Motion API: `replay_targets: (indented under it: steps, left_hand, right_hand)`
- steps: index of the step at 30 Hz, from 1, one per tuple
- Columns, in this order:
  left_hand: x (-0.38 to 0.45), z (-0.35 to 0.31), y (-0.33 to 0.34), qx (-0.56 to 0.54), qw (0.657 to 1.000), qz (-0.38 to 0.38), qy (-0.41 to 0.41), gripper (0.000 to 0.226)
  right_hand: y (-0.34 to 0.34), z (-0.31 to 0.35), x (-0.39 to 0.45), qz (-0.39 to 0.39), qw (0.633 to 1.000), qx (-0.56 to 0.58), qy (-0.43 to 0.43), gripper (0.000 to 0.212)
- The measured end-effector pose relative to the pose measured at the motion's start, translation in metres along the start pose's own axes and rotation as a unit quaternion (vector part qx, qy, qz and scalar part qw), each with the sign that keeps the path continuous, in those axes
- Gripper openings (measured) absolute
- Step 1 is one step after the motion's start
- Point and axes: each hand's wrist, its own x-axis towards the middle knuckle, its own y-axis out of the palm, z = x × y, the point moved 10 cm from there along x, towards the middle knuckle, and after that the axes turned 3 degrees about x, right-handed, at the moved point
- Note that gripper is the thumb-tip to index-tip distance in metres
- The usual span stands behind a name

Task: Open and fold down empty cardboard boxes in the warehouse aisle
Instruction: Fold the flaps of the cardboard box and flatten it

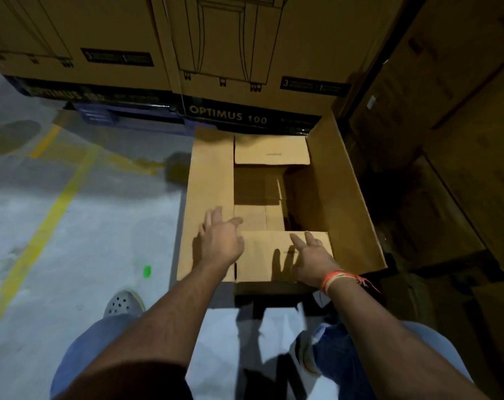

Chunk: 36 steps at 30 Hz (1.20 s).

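hands (pixel 266 251) over open box (pixel 337 197)

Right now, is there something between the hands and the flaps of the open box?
Nothing visible. The left hand is over the left flap and the right hand over the near flap, both open, with no object between.

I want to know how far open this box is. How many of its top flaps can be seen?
4 on the open brown cardboard box: left flap lying flat outward, right flap standing up, far flap and near flap folded inward. The left hand and right hand reach toward them.
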Motion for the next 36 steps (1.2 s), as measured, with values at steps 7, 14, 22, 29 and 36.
replay_targets:
  steps: [7, 14, 22, 29, 36]
  left_hand:
    - [-0.001, 0.07, -0.007, -0.108, 0.967, -0.035, -0.228, 0.024]
    - [-0.006, 0.119, 0.043, -0.346, 0.886, 0.044, -0.306, 0.038]
    - [0.002, 0.178, -0.02, -0.3, 0.892, -0.092, -0.324, 0.047]
    - [0.011, 0.169, -0.039, -0.09, 0.969, -0.027, -0.228, 0.065]
    - [0.013, 0.179, -0.019, -0.159, 0.963, 0.014, -0.218, 0.067]
  right_hand:
    - [0.015, 0.022, 0.024, 0.02, 0.999, 0.007, -0.035, 0.092]
    - [0.043, 0.031, 0.034, 0.055, 0.997, 0.022, -0.043, 0.09]
    - [0.051, 0.051, 0.04, 0.062, 0.995, 0.031, -0.075, 0.097]
    - [0.04, 0.046, 0.059, 0.03, 0.997, 0.057, -0.038, 0.102]
    - [0.029, 0.031, 0.066, 0.067, 0.996, 0.061, -0.021, 0.097]
